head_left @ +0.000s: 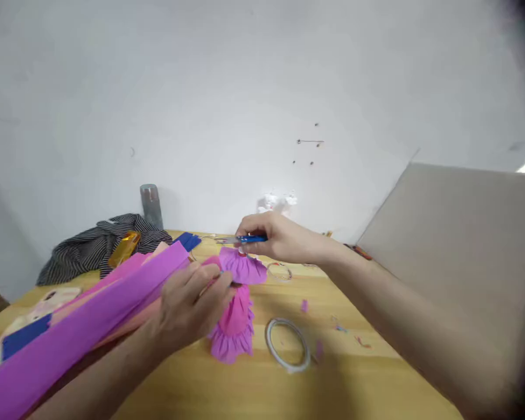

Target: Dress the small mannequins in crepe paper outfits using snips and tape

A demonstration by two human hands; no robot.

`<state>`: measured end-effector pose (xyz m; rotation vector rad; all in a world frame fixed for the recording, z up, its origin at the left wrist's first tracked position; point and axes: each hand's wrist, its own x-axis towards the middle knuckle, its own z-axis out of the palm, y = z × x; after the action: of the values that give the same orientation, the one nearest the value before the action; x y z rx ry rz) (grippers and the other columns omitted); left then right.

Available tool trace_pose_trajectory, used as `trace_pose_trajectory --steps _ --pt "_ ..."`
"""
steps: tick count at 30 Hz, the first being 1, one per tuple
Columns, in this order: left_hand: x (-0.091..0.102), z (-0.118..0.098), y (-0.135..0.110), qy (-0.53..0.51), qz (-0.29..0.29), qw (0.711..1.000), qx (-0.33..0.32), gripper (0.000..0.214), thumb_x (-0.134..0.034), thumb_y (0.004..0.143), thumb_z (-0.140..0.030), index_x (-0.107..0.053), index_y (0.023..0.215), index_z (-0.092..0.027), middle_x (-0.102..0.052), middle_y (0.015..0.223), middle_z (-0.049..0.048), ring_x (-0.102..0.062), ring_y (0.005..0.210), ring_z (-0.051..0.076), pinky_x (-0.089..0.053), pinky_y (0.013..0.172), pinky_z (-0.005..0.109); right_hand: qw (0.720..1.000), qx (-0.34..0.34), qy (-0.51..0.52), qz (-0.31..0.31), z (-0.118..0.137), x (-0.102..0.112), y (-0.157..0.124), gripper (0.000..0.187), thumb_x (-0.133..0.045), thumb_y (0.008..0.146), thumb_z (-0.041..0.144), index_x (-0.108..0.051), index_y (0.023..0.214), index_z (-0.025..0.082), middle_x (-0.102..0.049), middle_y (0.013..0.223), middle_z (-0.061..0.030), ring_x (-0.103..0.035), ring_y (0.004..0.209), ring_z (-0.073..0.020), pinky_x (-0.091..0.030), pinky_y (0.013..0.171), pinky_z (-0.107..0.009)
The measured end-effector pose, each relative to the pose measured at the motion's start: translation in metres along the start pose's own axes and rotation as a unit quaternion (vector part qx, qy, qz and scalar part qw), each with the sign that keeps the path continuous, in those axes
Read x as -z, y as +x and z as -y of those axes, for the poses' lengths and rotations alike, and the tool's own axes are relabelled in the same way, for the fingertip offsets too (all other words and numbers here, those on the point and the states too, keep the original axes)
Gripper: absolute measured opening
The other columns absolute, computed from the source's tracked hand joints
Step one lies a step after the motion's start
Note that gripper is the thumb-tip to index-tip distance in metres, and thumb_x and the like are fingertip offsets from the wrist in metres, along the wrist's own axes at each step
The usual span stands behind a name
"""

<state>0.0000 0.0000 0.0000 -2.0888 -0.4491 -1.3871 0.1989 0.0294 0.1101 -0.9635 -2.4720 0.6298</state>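
My left hand (192, 303) is closed on a ruffled crepe-paper dress (236, 315) in pink and purple, gripping it near its middle; the fingers hide part of it. A purple frill (242, 267) fans out at the top, and another edges the bottom. Just above the upper frill, my right hand (262, 236) is closed around blue-handled thread snips (250, 238). Their metal blades point left. A small red and white bit (241, 252) shows between the snips and the frill; I cannot make out what it is.
Long purple crepe paper (91, 318) and other folded sheets lie at left, by a striped cloth (83, 248) and an amber tape roll (123, 249). A grey bottle (151, 205) stands behind. A white tape ring (268, 338), wire coil (280, 270) and paper scraps (304, 305) lie at right.
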Motion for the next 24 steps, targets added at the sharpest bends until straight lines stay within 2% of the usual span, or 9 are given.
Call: trace_pose_trajectory --steps 6,11,17,21,24 --pt "-0.008 0.001 0.002 0.035 -0.001 0.999 0.002 0.018 -0.060 0.081 -0.003 -0.062 0.095 -0.015 -0.063 0.079 0.0030 -0.052 0.064 0.013 -0.040 0.056 0.026 1.000 0.010 0.007 0.002 0.001 0.002 0.002 0.006 -0.059 0.080 0.010 -0.062 0.077 0.014 -0.061 0.071 0.0004 -0.052 0.065 -0.0103 -0.038 0.059 -0.023" --pt "0.000 -0.001 0.015 -0.036 0.028 0.999 0.012 0.012 -0.055 0.083 -0.006 -0.059 0.088 -0.016 -0.062 0.077 0.0038 -0.051 0.060 0.012 -0.044 0.056 0.025 1.000 0.029 0.007 0.009 -0.003 0.003 0.003 0.005 -0.059 0.080 0.012 -0.062 0.076 0.015 -0.063 0.073 -0.0006 -0.054 0.067 -0.0110 -0.040 0.061 -0.024" --pt "0.014 0.011 0.019 -0.050 -0.022 0.995 0.081 0.015 -0.057 0.081 -0.005 -0.062 0.090 -0.017 -0.063 0.079 0.0038 -0.060 0.071 0.014 -0.050 0.066 0.026 1.000 0.027 0.011 0.004 -0.016 0.006 0.005 0.005 -0.060 0.081 0.013 -0.064 0.081 0.014 -0.066 0.077 -0.0027 -0.059 0.071 -0.0128 -0.045 0.064 -0.025" --pt "0.011 0.017 0.016 -0.025 -0.019 0.996 0.086 0.017 -0.060 0.080 -0.004 -0.063 0.090 -0.018 -0.063 0.079 0.0027 -0.059 0.071 0.014 -0.050 0.066 0.025 0.999 0.048 -0.005 -0.002 -0.021 0.009 0.007 0.005 -0.061 0.080 0.012 -0.065 0.080 0.014 -0.066 0.080 -0.0032 -0.058 0.073 -0.0121 -0.045 0.067 -0.025" --pt "0.003 0.019 0.013 -0.016 0.012 0.998 0.066 0.018 -0.057 0.082 -0.004 -0.064 0.090 -0.018 -0.064 0.080 0.0029 -0.057 0.068 0.012 -0.047 0.062 0.023 0.998 0.055 -0.005 -0.004 -0.023 0.010 0.006 0.004 -0.061 0.081 0.013 -0.065 0.081 0.014 -0.064 0.080 -0.0031 -0.057 0.073 -0.0121 -0.044 0.067 -0.026"
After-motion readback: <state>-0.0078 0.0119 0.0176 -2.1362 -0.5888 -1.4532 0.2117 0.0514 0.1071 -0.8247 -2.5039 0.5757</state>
